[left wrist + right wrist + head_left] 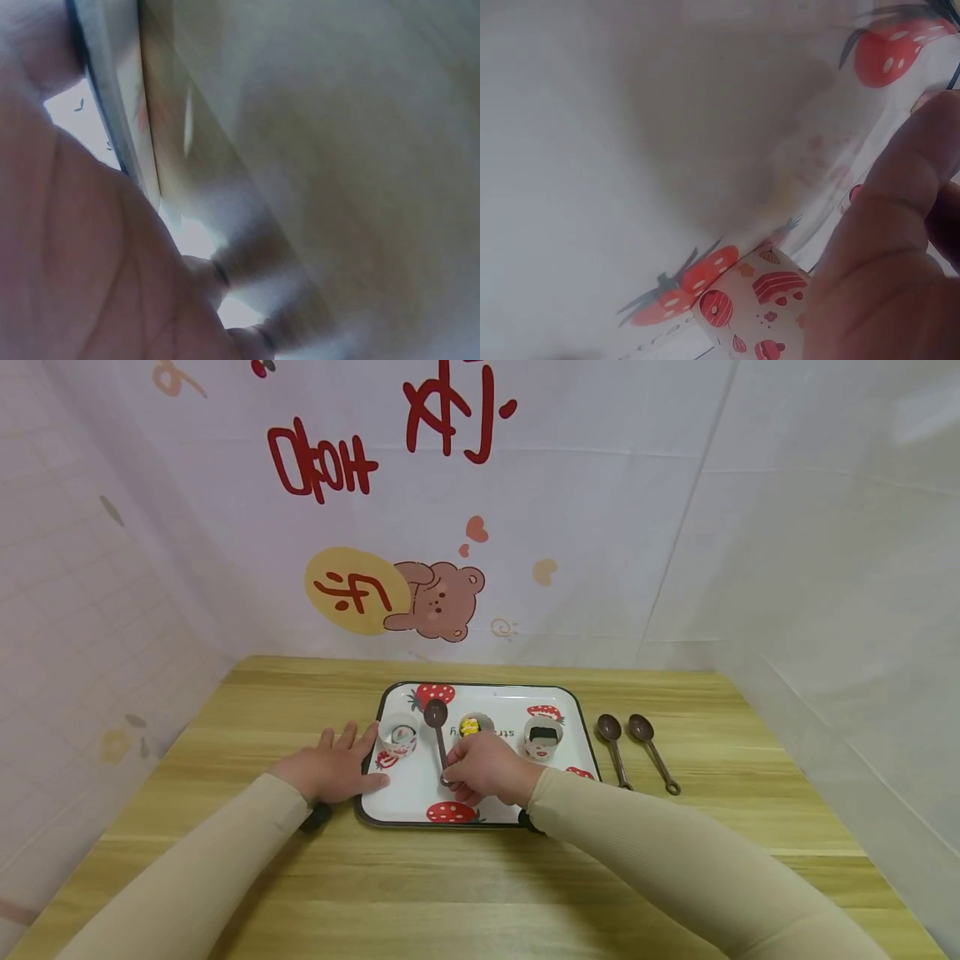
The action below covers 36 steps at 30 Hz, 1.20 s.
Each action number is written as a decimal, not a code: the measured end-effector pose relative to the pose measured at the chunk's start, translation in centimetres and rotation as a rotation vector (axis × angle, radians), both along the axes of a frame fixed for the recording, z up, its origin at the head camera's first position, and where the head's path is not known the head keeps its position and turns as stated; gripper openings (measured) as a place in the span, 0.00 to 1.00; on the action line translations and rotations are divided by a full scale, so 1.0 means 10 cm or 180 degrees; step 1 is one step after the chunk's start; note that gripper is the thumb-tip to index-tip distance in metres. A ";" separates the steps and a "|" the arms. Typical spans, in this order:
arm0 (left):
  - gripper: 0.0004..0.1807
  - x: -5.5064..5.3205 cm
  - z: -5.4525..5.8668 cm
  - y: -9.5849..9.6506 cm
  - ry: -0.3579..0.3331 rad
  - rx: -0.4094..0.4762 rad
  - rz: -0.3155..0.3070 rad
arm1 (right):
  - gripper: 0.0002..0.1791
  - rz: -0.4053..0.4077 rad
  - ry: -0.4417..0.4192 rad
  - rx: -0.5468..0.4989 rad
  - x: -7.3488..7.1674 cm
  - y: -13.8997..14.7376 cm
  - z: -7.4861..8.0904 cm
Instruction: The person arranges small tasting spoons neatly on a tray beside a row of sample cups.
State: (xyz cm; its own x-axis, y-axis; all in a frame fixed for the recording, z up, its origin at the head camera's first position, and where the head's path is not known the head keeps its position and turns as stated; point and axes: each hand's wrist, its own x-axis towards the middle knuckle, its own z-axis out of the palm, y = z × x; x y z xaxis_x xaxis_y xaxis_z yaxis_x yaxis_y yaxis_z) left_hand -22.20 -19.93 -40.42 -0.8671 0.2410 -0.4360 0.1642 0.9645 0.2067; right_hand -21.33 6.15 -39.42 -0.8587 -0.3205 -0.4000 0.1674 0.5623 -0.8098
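A brown spoon (435, 717) is over the white strawberry tray (510, 797), its bowl pointing to the back. My right hand (491, 768) pinches the spoon's handle near its ringed end. My left hand (341, 767) rests at the tray's left edge with fingers spread, the index fingertip right at a paper cup (397, 735) that holds a sushi-roll-like piece. Behind my right hand stands a cup with a yellow-topped piece (470, 726); farther right, another paper cup (542, 739) holds a black-topped piece. In the right wrist view a printed cup (761, 304) appears beside my fingers.
Two more brown spoons (610, 728) (642, 728) lie on the wooden table (420, 893) right of the tray. White cloth walls (585, 527) with red lettering and a bear print enclose the back and sides.
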 end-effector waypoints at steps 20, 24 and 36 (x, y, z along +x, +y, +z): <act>0.57 -0.02 -0.04 -0.02 0.0025 0.0001 -0.0026 | 0.03 -0.0060 -0.0204 0.0254 -0.03 -0.10 0.00; 0.57 -0.02 -0.04 -0.02 0.0033 0.0001 -0.0028 | 0.04 -0.0042 -0.0210 0.0305 -0.04 -0.11 -0.02; 0.57 0.00 -0.03 -0.01 0.0040 -0.0031 -0.0009 | 0.07 0.0091 -0.0232 0.0492 -0.05 -0.12 -0.03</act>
